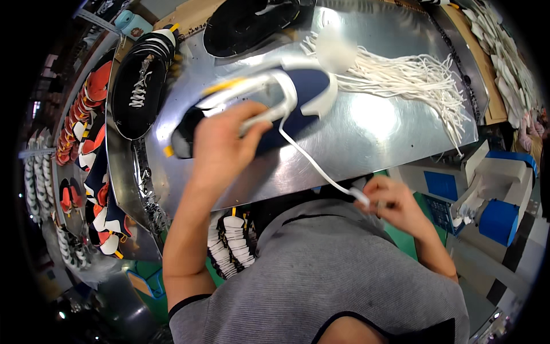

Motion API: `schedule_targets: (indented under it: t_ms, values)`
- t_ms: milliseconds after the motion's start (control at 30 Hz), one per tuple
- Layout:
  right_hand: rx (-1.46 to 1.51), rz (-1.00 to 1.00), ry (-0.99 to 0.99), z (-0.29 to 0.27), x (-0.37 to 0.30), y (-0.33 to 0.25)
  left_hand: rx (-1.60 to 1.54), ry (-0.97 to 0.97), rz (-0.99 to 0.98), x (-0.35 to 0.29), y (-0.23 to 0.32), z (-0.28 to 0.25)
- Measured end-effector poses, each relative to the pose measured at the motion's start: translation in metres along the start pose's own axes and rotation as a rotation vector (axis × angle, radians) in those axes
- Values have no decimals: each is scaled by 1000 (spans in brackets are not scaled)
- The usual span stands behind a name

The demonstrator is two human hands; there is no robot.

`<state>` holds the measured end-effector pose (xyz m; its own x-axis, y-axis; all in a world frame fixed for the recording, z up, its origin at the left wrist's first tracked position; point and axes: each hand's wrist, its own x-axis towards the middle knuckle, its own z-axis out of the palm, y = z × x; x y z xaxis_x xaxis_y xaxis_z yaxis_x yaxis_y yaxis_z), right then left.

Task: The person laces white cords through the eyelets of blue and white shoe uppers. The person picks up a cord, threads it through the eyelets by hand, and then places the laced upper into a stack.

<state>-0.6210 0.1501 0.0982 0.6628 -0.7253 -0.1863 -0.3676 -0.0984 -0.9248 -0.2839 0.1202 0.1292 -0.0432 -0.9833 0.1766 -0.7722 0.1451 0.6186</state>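
Note:
A navy and white shoe upper [312, 86] with yellow tabs lies over the metal table, smeared by motion. My left hand [229, 137] is closed on its near edge, thumb toward the white opening. From the upper a white shoelace [312, 164] runs taut toward me, past the table's front edge. Its far end is pinched in my right hand [395, 206], which is close to my body on the right. How the lace is threaded in the upper is too blurred to tell. Many loose white laces [412, 80] lie in a bundle to the right of the upper.
A black upper with white lacing [137, 94] lies at the table's left, another black upper [246, 26] at the back. A light blue bottle [132, 24] stands at the far left corner. Stacked uppers [234, 241] show below the table; a blue and grey machine [498, 221] stands right.

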Motion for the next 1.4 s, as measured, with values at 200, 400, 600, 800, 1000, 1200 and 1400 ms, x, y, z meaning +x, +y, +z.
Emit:
schedule_targets:
  t_ms: [200,400,600,800,1000,1200,1400]
  values:
    - [357,-33,237,31,110,-23,192,-256,-13,-13,-15,24]
    - [510,-76,295,47,176,-18,178,-222,22,-13,4,19]
    - [815,-189,446,53,193,-12,295,-208,-15,-3,15,39]
    - [661,-46,433,40,182,-14,195,-152,-165,3,-1,52]
    - [277,-46,354,45,128,1,110,-94,-152,6,-7,55]
    - [96,-99,307,51,122,7,121,-96,-169,8,-6,56]
    - [-28,-22,274,51,129,9,-3,-198,-227,10,-11,50]
